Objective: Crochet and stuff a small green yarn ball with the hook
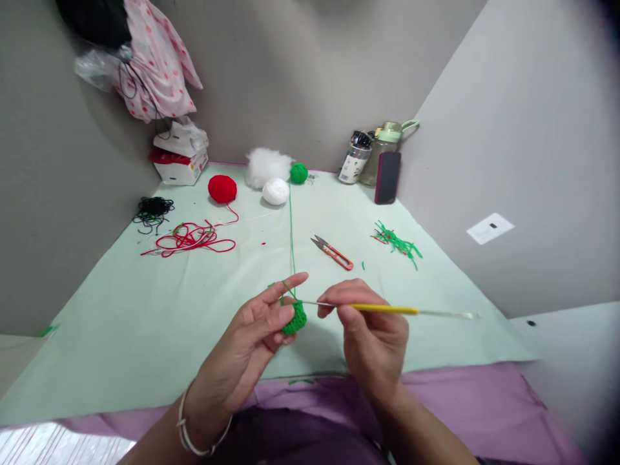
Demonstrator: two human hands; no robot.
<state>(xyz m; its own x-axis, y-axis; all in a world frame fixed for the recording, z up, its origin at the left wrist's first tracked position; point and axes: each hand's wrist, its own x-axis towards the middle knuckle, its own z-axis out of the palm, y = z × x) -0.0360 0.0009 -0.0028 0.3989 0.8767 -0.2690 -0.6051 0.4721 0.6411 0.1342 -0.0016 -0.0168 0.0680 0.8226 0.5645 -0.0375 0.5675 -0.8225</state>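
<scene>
My left hand (259, 329) pinches a small green crochet piece (296, 319) between thumb and fingers. Green yarn (291, 239) loops over its raised index finger and runs back across the table to a green yarn ball (299, 173). In my right hand (371, 332) is a crochet hook (385, 309) with a yellow handle, held like a pen. The hook's thin metal end points left and meets the top edge of the green piece; its tip is too small to make out. A second metal end sticks out to the right.
Orange thread snips (333, 252) lie beyond my hands. Green yarn scraps (398, 243) are at the right. A red yarn ball (222, 188), red strands (188, 239), black yarn (154, 210), a white ball (276, 191) and white stuffing (267, 166) lie farther back. A phone (388, 178) leans against a bottle (372, 161).
</scene>
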